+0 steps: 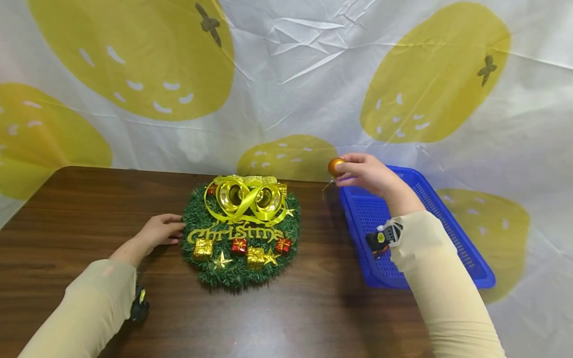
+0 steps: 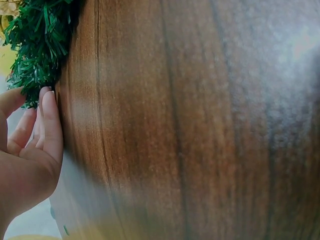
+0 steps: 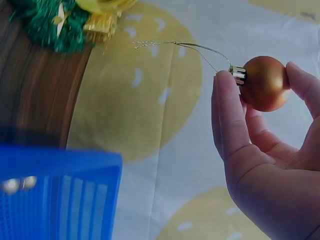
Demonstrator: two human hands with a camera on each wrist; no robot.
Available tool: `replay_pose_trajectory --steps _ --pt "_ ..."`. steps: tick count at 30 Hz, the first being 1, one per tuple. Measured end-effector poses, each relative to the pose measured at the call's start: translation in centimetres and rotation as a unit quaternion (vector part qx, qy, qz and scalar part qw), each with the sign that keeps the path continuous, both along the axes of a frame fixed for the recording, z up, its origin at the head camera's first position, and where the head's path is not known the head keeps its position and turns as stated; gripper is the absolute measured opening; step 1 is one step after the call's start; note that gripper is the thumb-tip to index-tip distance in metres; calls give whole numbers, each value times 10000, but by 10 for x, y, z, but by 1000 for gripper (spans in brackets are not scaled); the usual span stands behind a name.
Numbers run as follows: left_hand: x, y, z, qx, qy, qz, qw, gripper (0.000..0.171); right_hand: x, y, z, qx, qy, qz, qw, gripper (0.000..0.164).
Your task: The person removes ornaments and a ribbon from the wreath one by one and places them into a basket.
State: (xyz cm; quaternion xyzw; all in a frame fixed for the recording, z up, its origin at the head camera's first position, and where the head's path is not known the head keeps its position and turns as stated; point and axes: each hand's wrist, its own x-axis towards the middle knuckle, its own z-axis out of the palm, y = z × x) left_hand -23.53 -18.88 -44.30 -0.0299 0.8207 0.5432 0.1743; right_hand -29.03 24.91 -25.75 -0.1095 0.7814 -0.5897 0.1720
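My right hand point(image 1: 364, 174) pinches an orange bauble point(image 3: 265, 83) between thumb and fingers, above the far left corner of a blue basket point(image 1: 452, 231). From the bauble's gold cap trails a thin string loop point(image 3: 195, 46). A green Christmas wreath point(image 1: 241, 278) lies on the table, decorated with gold bells point(image 1: 250, 196), ribbon, small gift boxes, stars and gold lettering. At the wreath's left edge is my left hand point(image 1: 158, 231); in the left wrist view its fingertips point(image 2: 47, 97) touch the green tinsel, fingers only loosely bent.
The brown wooden table point(image 1: 89, 199) ends at a hanging white cloth point(image 1: 291, 89) printed with yellow fruit. Small silvery balls point(image 3: 20, 185) show inside the blue basket, which stands on the table's right side. My right forearm hides part of the basket.
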Motion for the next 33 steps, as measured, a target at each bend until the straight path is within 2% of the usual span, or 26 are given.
replay_pose_trajectory --steps 7,18,24,33 --pt "1 -2 1 -31 13 -52 10000 56 1 29 3 -135 -127 -204 9996 11" --pt "0 -1 3 -1 -33 -86 10000 57 1 73 3 -229 -408 -645 9968 12" --pt "2 1 1 23 12 -28 10000 56 -4 92 -7 -153 -651 -707 9953 12" --pt "1 -1 2 30 -18 -28 10000 56 -10 112 -32 448 -759 -717 9935 20"
